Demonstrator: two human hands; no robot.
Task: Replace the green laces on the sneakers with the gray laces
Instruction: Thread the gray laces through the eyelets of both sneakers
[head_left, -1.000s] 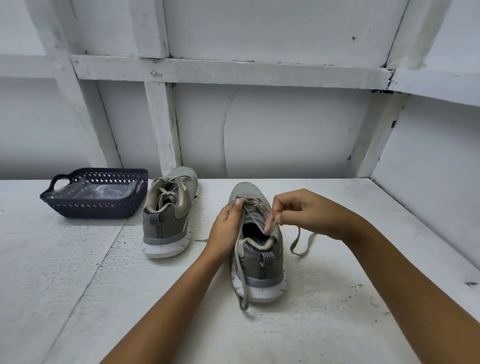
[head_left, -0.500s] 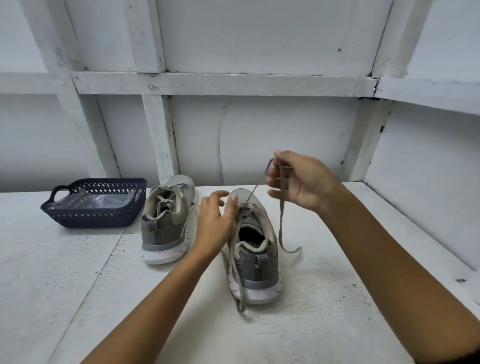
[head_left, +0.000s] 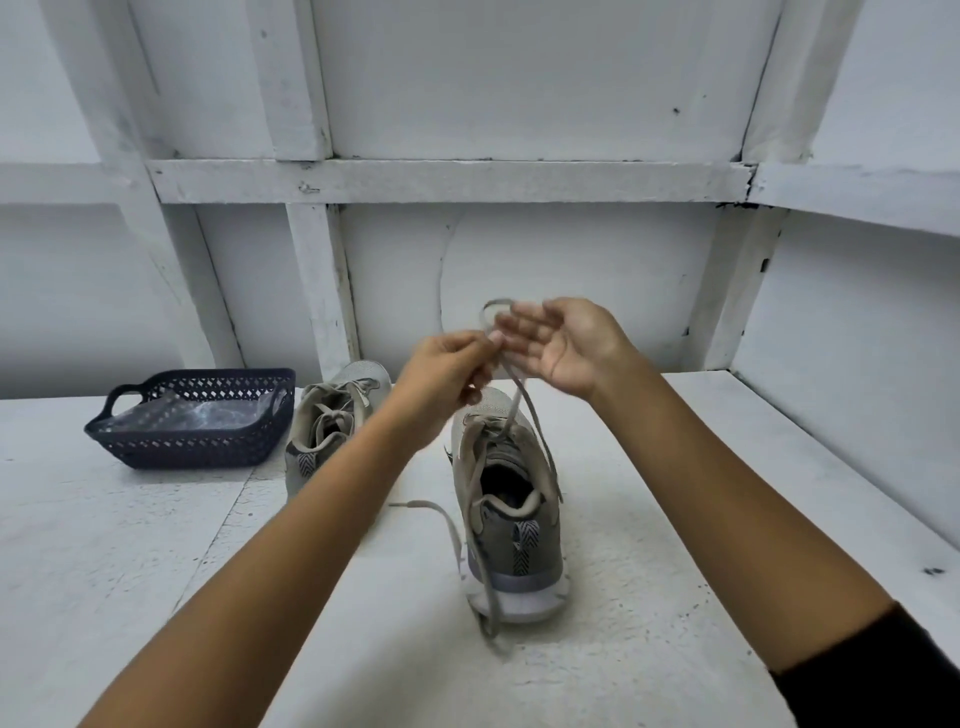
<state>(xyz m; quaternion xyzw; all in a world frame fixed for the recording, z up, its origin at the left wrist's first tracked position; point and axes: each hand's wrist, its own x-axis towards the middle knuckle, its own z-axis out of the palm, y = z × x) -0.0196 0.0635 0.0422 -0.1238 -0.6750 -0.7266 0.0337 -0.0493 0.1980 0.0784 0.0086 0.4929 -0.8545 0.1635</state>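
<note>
**Q:** In the head view, where are my hands?

**A:** Both are raised above the near sneaker (head_left: 506, 499), close together in front of the white wall. Your left hand (head_left: 447, 384) has its fingers curled and pinches the lace (head_left: 513, 405) at thumb and fingertip. Your right hand (head_left: 566, 343) is spread open, palm toward you, fingers nearly straight, gripping nothing. A loop of the lace curls just past its fingertips; I cannot tell whether it rests on them.

**Q:** Where does the lace run?

**A:** It looks grey-beige. From your hands it drops to the front eyelets of the near sneaker, which stands on the white table (head_left: 701, 519) with its heel toward you. Another length trails down the shoe's left side to the table by the heel, and a loose tip lies on the table to the left.

**Q:** What differs from half a second ago?

**A:** Then your left hand lay on the front of the sneaker, and your right hand alone pinched the lace, held high. Now the left has lifted off the shoe and taken the lace, and the right has opened.

**Q:** Anything else?

**A:** A second sneaker (head_left: 332, 421), with laces in it, stands to the left, partly behind your left forearm. Just beside it sits a dark basket (head_left: 197, 447) holding clear plastic.
</note>
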